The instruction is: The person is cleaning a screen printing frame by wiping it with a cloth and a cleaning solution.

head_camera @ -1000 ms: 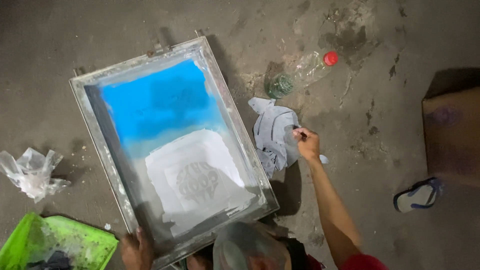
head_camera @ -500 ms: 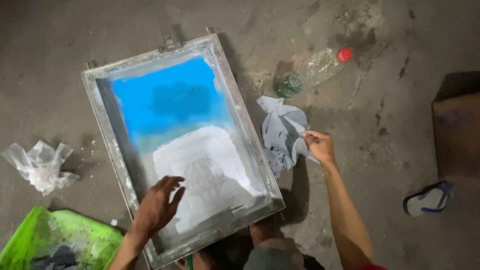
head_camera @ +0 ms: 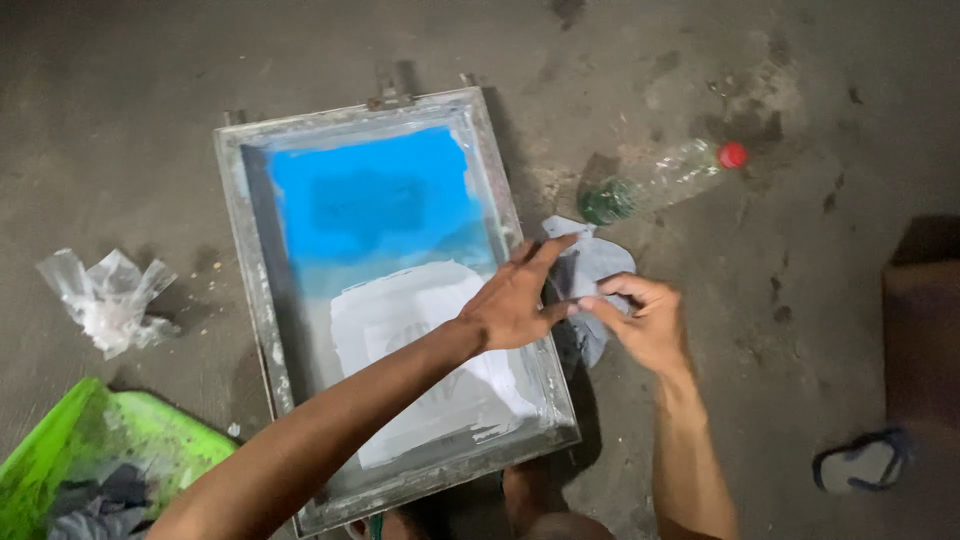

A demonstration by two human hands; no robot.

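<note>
A metal-framed printing screen [head_camera: 250,250] lies flat on the concrete floor, its mesh blue at the far half and whitish at the near half. My left hand [head_camera: 515,300] reaches across the frame's right edge, fingers spread, touching a grey cloth [head_camera: 595,270] that lies just right of the frame. My right hand [head_camera: 640,320] pinches the same cloth from the near side. The two hands meet over the cloth, which is partly hidden beneath them.
A clear plastic bottle [head_camera: 660,175] with a red cap lies beyond the cloth. Crumpled clear plastic [head_camera: 105,295] sits at the left, a green tub [head_camera: 70,455] with rags at the lower left. A cardboard box [head_camera: 920,330] and a sandal [head_camera: 865,462] are at the right.
My left hand has left the frame's near corner, crossed over the mesh and reached the cloth at the right. My right hand has stayed on the cloth. The view has shifted left.
</note>
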